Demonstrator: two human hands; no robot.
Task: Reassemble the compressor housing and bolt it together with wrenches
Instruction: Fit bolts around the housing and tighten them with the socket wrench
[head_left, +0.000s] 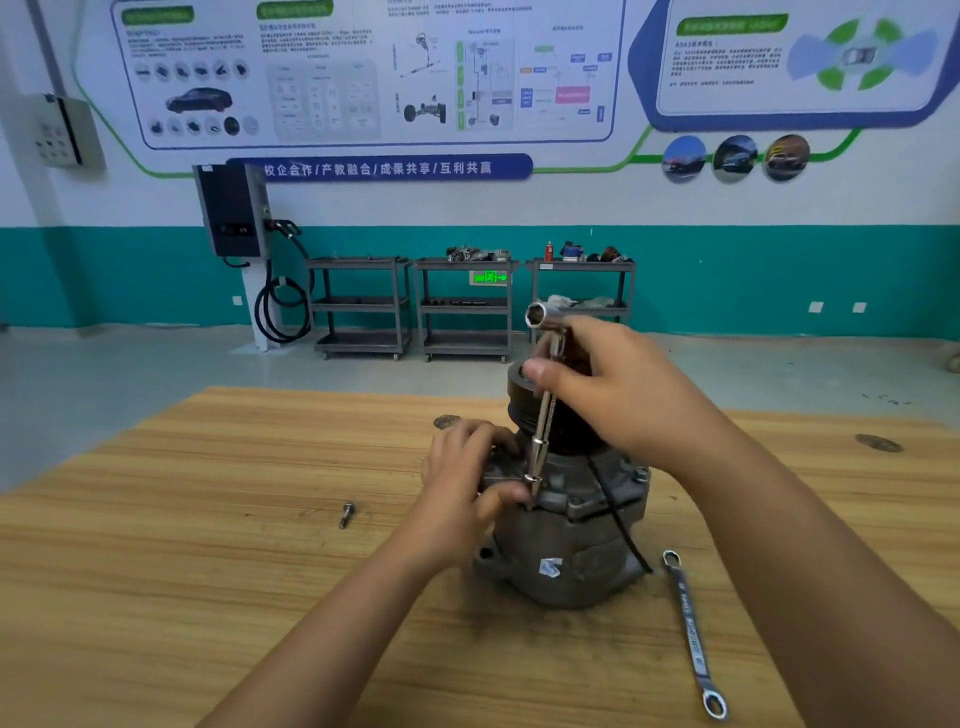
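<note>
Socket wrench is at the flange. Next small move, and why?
Probably twist the socket wrench with the right hand to start tightening: its tip meets the flange of the compressor housing, and the left hand pinches it steady there.

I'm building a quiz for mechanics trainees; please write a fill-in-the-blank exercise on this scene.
The ____ hand holds the top of the shiny steel socket wrench.
The small loose steel bolt lies on the ____ table.
The long silver ring spanner lies ____ of the grey metal compressor.
Missing words: right; wooden; right.
</note>
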